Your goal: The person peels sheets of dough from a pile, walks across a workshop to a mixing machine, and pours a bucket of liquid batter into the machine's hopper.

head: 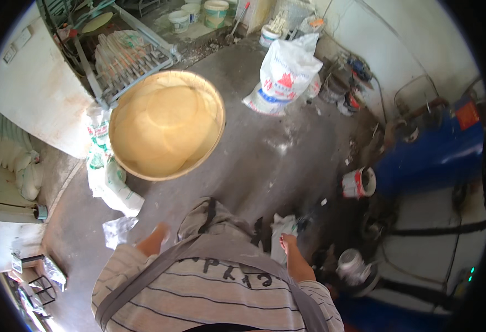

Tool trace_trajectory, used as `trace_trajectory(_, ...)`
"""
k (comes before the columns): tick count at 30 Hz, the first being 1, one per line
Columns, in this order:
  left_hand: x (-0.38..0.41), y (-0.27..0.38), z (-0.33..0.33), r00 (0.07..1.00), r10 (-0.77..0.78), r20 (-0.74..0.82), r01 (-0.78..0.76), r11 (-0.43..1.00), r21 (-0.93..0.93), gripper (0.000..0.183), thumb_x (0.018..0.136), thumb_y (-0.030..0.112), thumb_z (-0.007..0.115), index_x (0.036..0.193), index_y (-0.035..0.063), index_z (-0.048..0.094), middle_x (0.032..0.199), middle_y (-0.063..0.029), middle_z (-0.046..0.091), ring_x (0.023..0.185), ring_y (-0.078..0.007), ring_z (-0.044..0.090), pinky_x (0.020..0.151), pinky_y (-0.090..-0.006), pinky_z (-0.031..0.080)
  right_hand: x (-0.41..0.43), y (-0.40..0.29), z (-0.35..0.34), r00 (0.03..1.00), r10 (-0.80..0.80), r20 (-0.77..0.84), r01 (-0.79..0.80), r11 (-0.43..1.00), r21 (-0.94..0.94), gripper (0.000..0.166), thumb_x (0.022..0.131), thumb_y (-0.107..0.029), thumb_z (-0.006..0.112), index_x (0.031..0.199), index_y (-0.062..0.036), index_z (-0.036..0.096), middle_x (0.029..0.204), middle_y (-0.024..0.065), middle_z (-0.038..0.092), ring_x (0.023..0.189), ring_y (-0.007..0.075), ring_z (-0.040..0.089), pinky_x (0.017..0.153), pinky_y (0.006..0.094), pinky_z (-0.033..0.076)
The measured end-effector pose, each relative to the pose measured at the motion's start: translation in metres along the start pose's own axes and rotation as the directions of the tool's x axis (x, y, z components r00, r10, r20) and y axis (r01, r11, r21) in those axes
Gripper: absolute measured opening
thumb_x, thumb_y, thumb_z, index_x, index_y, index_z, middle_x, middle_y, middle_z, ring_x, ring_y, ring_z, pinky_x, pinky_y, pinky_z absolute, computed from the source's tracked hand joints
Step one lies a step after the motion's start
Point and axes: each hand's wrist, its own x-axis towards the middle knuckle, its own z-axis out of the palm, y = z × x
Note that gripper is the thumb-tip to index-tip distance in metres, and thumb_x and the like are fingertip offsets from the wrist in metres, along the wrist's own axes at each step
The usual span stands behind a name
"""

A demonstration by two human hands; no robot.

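Observation:
My left hand (pixel 160 232) hangs low beside my left thigh, blurred, with its fingers hard to make out. Nothing shows in it. On the other side, my right hand (pixel 287 242) has its fingers curled. It overlaps a pale sack (pixel 282 224) beside my right leg, and I cannot tell whether it grips it. Ahead of me stands a broad round basket (pixel 221 124) with a woven rim. A smooth, pale tan mass like powder or fine grain (pixel 168 128) lies in it. White sacks with green print (pixel 112 178) slump against the basket's left side.
A tall white woven sack (pixel 282 79) stands ahead to the right. A metal rack (pixel 133 62) stands behind the basket, near several buckets (pixel 216 14). Along the right lie a blue tank (pixel 429 149), a red-and-white bucket (pixel 353 183) and cables. Clear plastic (pixel 118 231) lies on the floor.

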Motion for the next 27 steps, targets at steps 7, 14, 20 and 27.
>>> trace_trajectory(7, 0.063, 0.031, -0.091, 0.71, -0.54, 0.452, 0.615, 0.162, -0.771, 0.017, 0.083, 0.017, 0.047, 0.08, 0.0052, 0.059, 0.073, -0.0059, 0.058, 0.063, -0.0185, 0.054, 0.054, -0.0311, 0.043, 0.091, -0.256, 0.135, 0.896, -0.407, 0.177, 0.443, 0.799, -0.407, 0.019, 0.078, -0.018, 0.057, 0.065, -0.0042, 0.052, 0.061, 0.0043, 0.054, 0.051, 0.0117, 0.05, 0.045, 0.0245, 0.041)
trace_trajectory(14, 0.298, 0.151, -0.365, 0.924, -0.382, 0.02, 0.121, 0.243, -0.962, 0.021, 0.083, 0.021, 0.048, 0.08, 0.0044, 0.061, 0.072, -0.0083, 0.061, 0.063, -0.0182, 0.057, 0.055, -0.0282, 0.044, 0.143, -0.41, 0.248, 0.882, -0.337, 0.328, 0.464, 0.739, -0.488, 0.02, 0.078, -0.02, 0.06, 0.079, 0.0, 0.057, 0.074, 0.0075, 0.061, 0.061, 0.0126, 0.057, 0.054, 0.0234, 0.046)
trace_trajectory(20, 0.417, 0.279, -0.608, 0.845, -0.025, -0.534, -0.48, 0.406, -0.778, 0.024, 0.085, 0.022, 0.051, 0.093, 0.001, 0.058, 0.081, -0.0047, 0.06, 0.07, -0.0121, 0.055, 0.062, -0.0235, 0.044, 0.234, -0.539, 0.263, 0.931, -0.274, 0.24, 0.358, 0.811, -0.464, 0.025, 0.077, -0.021, 0.06, 0.085, 0.0026, 0.056, 0.075, 0.0078, 0.061, 0.062, 0.0131, 0.057, 0.052, 0.0237, 0.045)
trace_trajectory(27, 0.506, 0.19, -0.507, 0.823, -0.553, 0.129, 0.179, 0.038, -0.983, 0.023, 0.081, 0.025, 0.051, 0.08, 0.0035, 0.061, 0.073, -0.0071, 0.061, 0.062, -0.0179, 0.058, 0.053, -0.0323, 0.046, 0.271, -0.739, 0.378, 0.736, -0.388, 0.555, 0.675, 0.355, -0.647, 0.039, 0.073, -0.035, 0.056, 0.068, 0.0033, 0.061, 0.06, 0.0088, 0.058, 0.058, 0.0147, 0.055, 0.055, 0.0303, 0.043)
